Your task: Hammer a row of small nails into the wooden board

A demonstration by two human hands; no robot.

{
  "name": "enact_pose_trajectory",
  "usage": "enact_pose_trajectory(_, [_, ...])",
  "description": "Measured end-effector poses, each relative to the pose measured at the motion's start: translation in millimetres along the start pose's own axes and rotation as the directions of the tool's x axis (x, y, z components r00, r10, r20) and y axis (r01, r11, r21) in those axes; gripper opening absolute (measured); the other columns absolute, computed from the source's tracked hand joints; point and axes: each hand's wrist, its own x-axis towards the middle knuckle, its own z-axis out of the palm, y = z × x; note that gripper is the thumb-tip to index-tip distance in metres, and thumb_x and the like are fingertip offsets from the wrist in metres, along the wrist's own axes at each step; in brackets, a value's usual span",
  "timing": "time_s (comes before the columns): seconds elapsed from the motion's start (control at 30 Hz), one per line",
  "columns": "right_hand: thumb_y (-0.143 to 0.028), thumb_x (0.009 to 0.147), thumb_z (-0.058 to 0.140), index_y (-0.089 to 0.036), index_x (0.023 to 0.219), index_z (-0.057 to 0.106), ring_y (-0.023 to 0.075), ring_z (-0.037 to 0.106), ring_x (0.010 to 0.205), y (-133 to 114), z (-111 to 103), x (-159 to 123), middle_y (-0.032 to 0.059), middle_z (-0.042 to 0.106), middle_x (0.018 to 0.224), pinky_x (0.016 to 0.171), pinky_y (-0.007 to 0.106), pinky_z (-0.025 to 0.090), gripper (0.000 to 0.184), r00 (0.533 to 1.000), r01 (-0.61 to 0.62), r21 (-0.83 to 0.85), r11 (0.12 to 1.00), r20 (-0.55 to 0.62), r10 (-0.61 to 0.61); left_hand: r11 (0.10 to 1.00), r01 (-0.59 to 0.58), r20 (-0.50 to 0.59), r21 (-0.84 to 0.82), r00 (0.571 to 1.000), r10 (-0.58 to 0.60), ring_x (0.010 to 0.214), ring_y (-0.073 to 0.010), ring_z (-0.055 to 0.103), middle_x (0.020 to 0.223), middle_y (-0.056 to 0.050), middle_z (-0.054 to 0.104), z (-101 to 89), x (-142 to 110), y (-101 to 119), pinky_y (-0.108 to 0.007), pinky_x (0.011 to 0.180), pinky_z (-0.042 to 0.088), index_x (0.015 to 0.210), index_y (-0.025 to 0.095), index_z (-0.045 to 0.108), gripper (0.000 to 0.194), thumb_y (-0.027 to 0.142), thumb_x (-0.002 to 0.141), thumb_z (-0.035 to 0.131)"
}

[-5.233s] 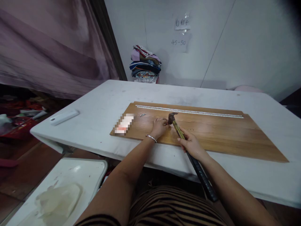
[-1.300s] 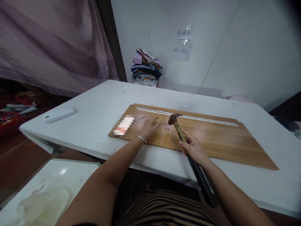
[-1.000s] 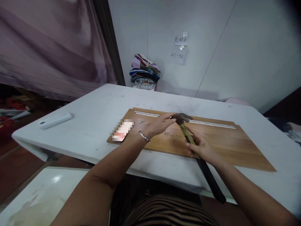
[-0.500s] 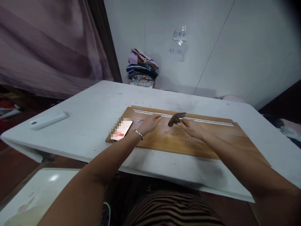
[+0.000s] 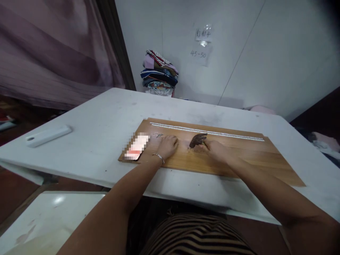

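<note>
A long wooden board [image 5: 239, 156] lies on the white table [image 5: 111, 113]. My right hand [image 5: 216, 149] is closed round the hammer close to its dark head [image 5: 198, 140], which rests low on the board; my arm hides the handle. My left hand [image 5: 167, 145], a bracelet on its wrist, rests on the board to the left of the hammer head with its fingers curled under. A few loose nails [image 5: 158, 134] lie just beyond my left hand.
A blurred-out flat object [image 5: 137, 146] lies on the board's left end. A pale strip [image 5: 207, 131] runs along the board's far edge. A white bar-shaped object [image 5: 49, 135] sits at the table's left. Folded clothes [image 5: 159, 72] are stacked against the wall. A white surface [image 5: 53, 216] stands lower left.
My right hand has slid up the handle to just behind the head and turned the hammer round, lowering the head onto the board. My left hand has pulled back and curled on the board.
</note>
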Motion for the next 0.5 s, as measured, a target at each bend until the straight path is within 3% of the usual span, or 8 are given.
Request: enact_pose_trajectory(0.5, [-0.042,0.112,0.044,-0.016,0.128,0.071,0.0319,0.076,0.103,2.2,3.3,1.8,0.0189,0.080,0.118,0.082,0.032,0.048,0.042,1.000,-0.022,0.065,0.998,-0.016,0.023,1.000,0.019,0.007,-0.008,1.000,-0.019,0.112,-0.0270,0.065,0.107,-0.011,0.073,-3.2,0.3,2.3,-0.043,0.105,0.047,0.092,0.021,0.069,0.016,0.020,0.099,0.054])
